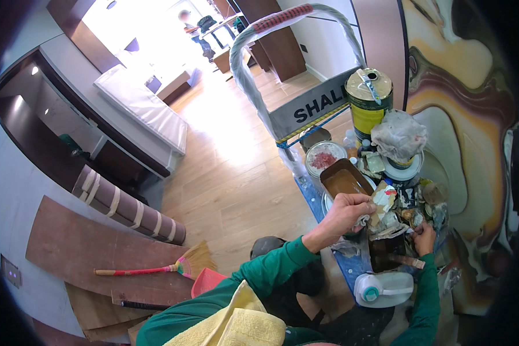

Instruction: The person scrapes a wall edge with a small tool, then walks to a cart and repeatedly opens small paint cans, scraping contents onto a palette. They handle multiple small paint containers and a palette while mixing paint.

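Observation:
My left hand (347, 212), coming from a green sleeve, is closed on a paint-smeared piece of cardboard (382, 203) with white, red and yellow dabs. A crumpled whitish rag (360, 222) shows under its fingers. To the right, my right hand (425, 238) reaches into the clutter on the cart, its fingers bent beside a small round tin (416, 219); what they grip is partly hidden. Between the hands lies crumpled clear plastic (388, 229). A brown tray (346, 177) sits just beyond my left hand, and a putty knife (406, 260) lies nearer me.
The blue-topped cart (348, 266) carries a tall yellow-green can (367, 118), a bag-covered tub (406, 167), a white bucket (324, 158) and a white jug (383, 289). A patterned panel (461, 144) borders its right. A broom (150, 270) and rolled material (130, 206) lie left.

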Demonstrator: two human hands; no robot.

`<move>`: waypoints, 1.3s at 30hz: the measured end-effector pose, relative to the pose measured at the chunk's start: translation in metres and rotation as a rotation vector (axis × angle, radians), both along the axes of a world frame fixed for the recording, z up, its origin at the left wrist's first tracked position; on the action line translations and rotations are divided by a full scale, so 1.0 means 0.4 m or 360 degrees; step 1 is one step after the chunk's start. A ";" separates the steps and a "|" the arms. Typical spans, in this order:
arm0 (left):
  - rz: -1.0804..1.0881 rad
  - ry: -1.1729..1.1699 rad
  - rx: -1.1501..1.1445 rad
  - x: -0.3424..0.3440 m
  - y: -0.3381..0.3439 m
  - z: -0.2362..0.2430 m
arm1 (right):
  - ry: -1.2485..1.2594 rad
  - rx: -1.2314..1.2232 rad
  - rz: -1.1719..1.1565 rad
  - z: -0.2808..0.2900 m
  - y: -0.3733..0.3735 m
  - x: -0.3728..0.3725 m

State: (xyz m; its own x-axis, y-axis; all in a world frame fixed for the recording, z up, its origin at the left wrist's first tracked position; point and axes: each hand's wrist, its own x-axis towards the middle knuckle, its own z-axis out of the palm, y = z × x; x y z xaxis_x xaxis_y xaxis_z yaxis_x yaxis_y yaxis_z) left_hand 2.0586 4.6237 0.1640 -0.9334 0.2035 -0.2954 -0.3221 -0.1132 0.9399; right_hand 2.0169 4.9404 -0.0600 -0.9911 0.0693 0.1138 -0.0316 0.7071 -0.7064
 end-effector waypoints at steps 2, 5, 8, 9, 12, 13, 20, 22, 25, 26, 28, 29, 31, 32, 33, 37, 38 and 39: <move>0.0006 0.0006 0.0001 0.001 0.002 -0.002 | 0.0006 -0.0047 0.0028 0.004 0.001 0.008; 0.0036 -0.0007 0.0030 0.004 0.004 -0.006 | -0.0030 -0.0123 -0.0004 0.002 0.005 0.013; -0.0002 0.0016 0.0064 0.006 -0.001 -0.004 | 0.0003 -0.0106 -0.0004 -0.004 0.011 0.011; 0.0001 -0.0003 0.0051 0.007 -0.003 -0.002 | 0.0003 -0.0124 0.0009 -0.007 0.011 0.011; 0.0017 -0.0009 0.0030 0.008 -0.001 0.005 | 0.0009 -0.0130 0.0023 -0.015 0.012 0.014; 0.0029 -0.0011 -0.0001 0.007 -0.001 0.008 | 0.0016 -0.0101 0.0011 -0.019 0.011 0.013; 0.0076 0.0305 -0.0373 0.034 -0.012 0.002 | -0.0107 -0.0063 -0.0007 -0.058 0.014 0.009; 0.0077 0.0116 -0.0215 0.041 -0.013 -0.003 | 0.0117 -0.0161 -0.0001 -0.065 0.012 0.014; 0.0189 0.0022 0.0000 0.040 0.009 -0.006 | -0.0006 -0.0076 0.0009 -0.045 0.038 0.035; 0.0184 0.0038 0.0079 0.039 0.015 -0.003 | 0.0072 -0.0154 -0.0029 -0.037 0.031 0.034; 0.0187 -0.0032 0.0063 0.037 0.022 0.003 | -0.0040 -0.0268 -0.0115 -0.027 0.029 0.046; 0.0175 -0.0018 0.0077 0.037 0.025 0.005 | -0.0057 -0.0323 -0.0125 -0.023 0.029 0.046; 0.0208 -0.0023 0.0042 0.039 0.027 0.006 | -0.0058 -0.0443 -0.0155 -0.023 0.030 0.047; 0.0202 -0.0033 0.0036 0.040 0.029 0.004 | -0.0029 -0.0494 -0.0122 -0.025 0.032 0.048; 0.0196 -0.0038 0.0030 0.039 0.031 0.003 | -0.0025 -0.0523 -0.0116 -0.028 0.035 0.049; 0.0208 -0.0044 0.0049 0.035 0.040 -0.004 | -0.0006 -0.0680 -0.0140 -0.022 0.047 0.043; 0.0191 -0.0054 0.0045 0.033 0.043 -0.006 | -0.0008 -0.0754 -0.0141 -0.015 0.045 0.046; 0.0176 -0.0053 0.0045 0.031 0.045 -0.007 | 0.0061 -0.0843 -0.0132 -0.003 0.048 0.048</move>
